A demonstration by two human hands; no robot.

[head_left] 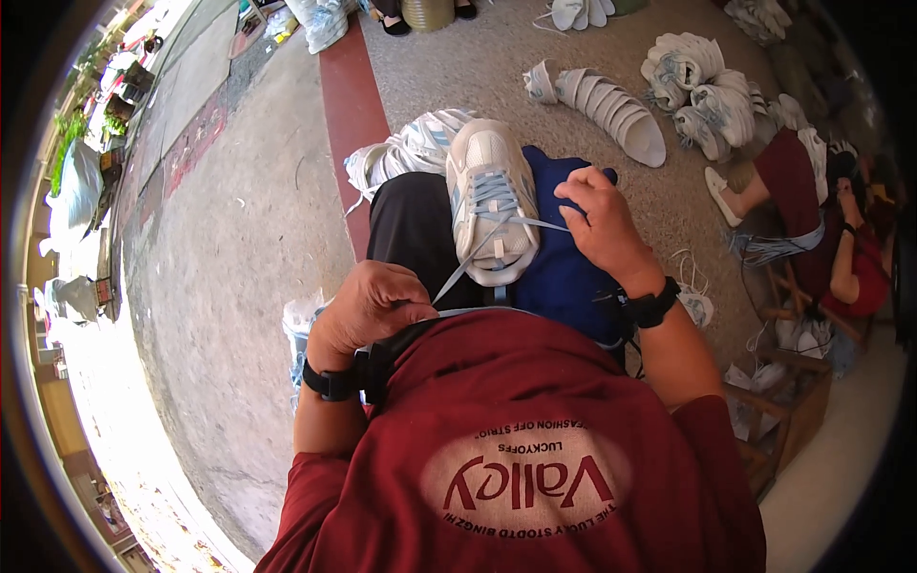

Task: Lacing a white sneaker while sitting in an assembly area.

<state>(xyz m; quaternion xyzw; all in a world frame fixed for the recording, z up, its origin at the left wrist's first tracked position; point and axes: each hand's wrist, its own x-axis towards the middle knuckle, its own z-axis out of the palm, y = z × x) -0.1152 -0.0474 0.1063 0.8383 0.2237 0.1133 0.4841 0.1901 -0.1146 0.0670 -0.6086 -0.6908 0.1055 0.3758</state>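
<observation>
A white and cream sneaker (489,158) with light blue laces rests on my lap, toe pointing away from me. Its laces run through the eyelets, and the two loose ends cross over the tongue. My left hand (377,304) is closed in a pinch on one end of the shoelace (458,275), drawn toward me and to the left. On the other side my right hand (604,222) has the second end at its curled fingers, with that lace stretched sideways from the shoe. A dark blue cloth (564,277) covers my right thigh under the shoe.
A bundle of white shoe uppers (406,153) lies just beyond my left knee. Farther off, a row of nested white uppers (611,110) and more shoe piles (702,91) sit on the floor. At right, another person (845,248) sits near a wooden stool (793,406).
</observation>
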